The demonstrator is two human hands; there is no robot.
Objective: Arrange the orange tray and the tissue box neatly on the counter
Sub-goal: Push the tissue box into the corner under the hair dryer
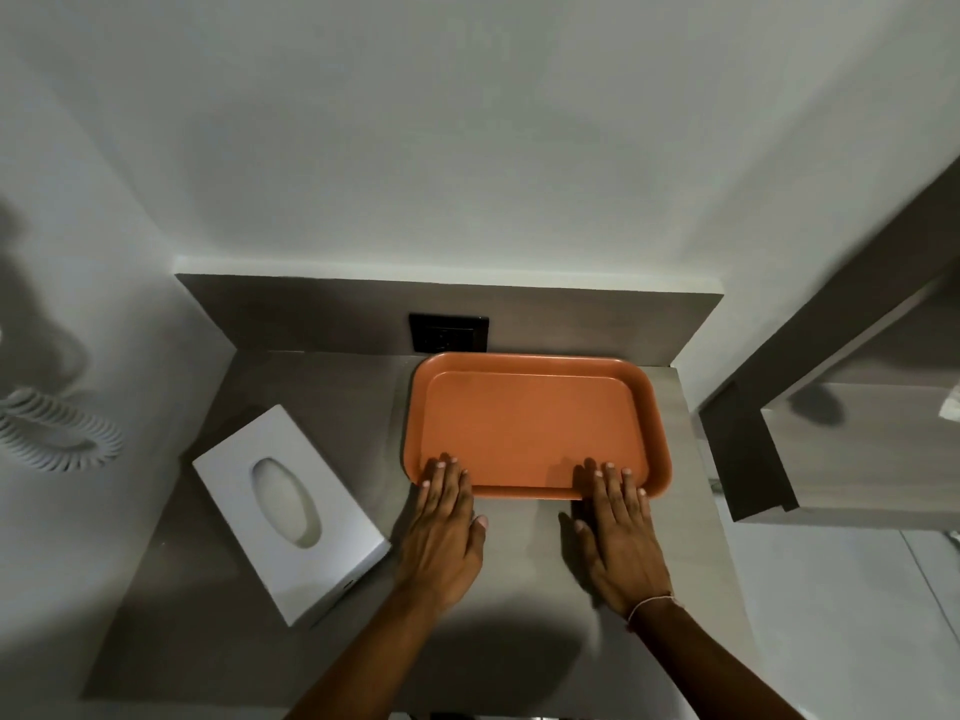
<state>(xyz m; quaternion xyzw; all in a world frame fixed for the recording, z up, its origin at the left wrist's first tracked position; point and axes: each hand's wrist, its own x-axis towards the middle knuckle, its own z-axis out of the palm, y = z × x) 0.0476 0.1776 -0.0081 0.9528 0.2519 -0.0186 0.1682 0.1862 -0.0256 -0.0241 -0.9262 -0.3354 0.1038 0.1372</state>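
On the left of the grey desk (pixel 322 397), a white tissue box (pixel 291 511) lies askew, untouched. The left hand (pixel 441 532) and right hand (pixel 618 537) lie flat and open, gripping nothing, fingertips on the near rim of the orange tray (pixel 535 423) at the back right. The tray step seems in hand; next, the box needs squaring alongside.

Two bare forearms, no sleeves showing, short trimmed nails on both hands, and a thin pale thread bracelet (pixel 650 603) circling the right wrist.
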